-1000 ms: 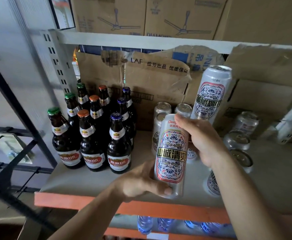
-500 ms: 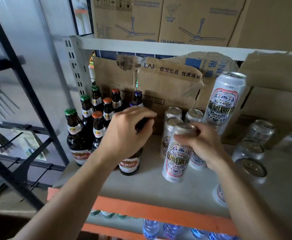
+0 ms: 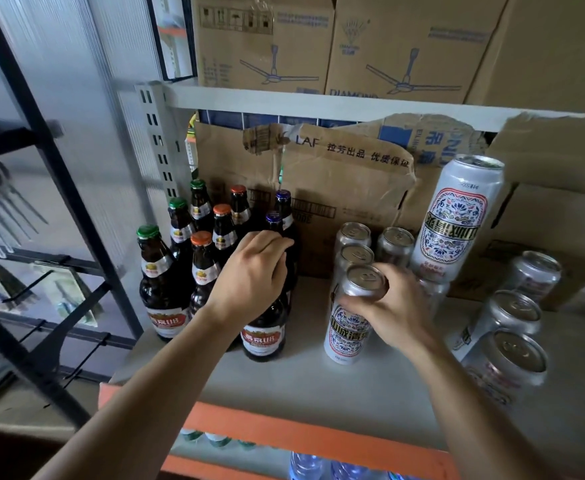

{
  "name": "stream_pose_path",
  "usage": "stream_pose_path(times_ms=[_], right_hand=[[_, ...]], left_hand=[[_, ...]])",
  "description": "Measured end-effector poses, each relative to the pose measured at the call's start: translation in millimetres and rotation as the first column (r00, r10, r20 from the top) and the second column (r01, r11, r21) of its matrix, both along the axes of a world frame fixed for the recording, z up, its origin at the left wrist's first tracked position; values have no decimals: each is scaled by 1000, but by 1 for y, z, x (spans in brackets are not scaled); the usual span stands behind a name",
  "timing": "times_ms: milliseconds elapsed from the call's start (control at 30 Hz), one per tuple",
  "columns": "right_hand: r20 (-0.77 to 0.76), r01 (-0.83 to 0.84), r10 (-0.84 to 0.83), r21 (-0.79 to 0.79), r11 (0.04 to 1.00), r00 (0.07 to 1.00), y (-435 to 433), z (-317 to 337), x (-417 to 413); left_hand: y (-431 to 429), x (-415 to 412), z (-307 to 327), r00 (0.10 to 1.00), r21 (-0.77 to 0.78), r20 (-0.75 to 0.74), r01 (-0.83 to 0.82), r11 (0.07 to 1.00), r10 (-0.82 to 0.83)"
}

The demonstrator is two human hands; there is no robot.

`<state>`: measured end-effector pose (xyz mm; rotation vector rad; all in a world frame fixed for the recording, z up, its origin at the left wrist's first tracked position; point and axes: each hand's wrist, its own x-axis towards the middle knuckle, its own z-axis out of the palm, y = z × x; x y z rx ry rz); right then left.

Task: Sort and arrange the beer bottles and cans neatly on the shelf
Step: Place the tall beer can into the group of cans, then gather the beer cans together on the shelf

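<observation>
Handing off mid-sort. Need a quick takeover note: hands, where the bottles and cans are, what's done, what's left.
Left hand: grips the neck of the front bottle, which stands on the shelf.
Right hand: grips the top of the front can, upright.
Done: bottles grouped at left in lines by cap colour; cans behind lined up mid-shelf.
Left: upside-down can stacked on another; three cans apart at right, probably to line up.

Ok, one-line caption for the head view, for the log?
Left hand grips the front bottle by its neck; right hand holds a can upright on the shelf.
</observation>
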<state>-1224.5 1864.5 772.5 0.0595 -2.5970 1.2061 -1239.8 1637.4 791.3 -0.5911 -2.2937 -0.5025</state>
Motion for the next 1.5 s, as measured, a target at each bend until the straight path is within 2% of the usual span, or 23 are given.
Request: stream_pose_path(times_ms=[167, 400, 600, 867, 1033, 1167, 1267, 1367, 1500], right_hand=[[-21, -10, 10, 0, 1000, 1000, -5, -6, 4], [7, -18, 18, -104, 994, 1000, -3, -14, 4], [-6, -60, 59, -130, 990, 998, 1, -18, 9], [29, -96, 101, -136, 986, 994, 8, -21, 15], [-76, -3, -13, -213, 977, 997, 28, 7, 25], [-238, 144, -188, -189, 971, 953, 54, 36, 29], [-248, 192, -244, -215, 958, 938, 70, 52, 25], [-242, 236, -284, -208, 949, 928, 84, 64, 16], [-192, 247, -290, -218, 944, 938, 95, 72, 3]], left_hand=[[1, -2, -3, 1000, 51, -20, 5, 999, -4], [5, -4, -5, 1000, 135, -30, 4, 991, 0], [10, -4, -7, 999, 198, -41, -13, 980, 21], [9, -5, -8, 997, 206, -62, -30, 978, 44], [11, -3, -4, 999, 174, -19, -37, 984, 41], [9, 2, 12, 993, 49, 87, -85, 995, 80], [12, 0, 20, 984, 12, 116, -136, 991, 134], [21, 3, 24, 989, 40, 68, -134, 990, 131], [39, 11, 29, 1000, 39, -24, 18, 999, -17]])
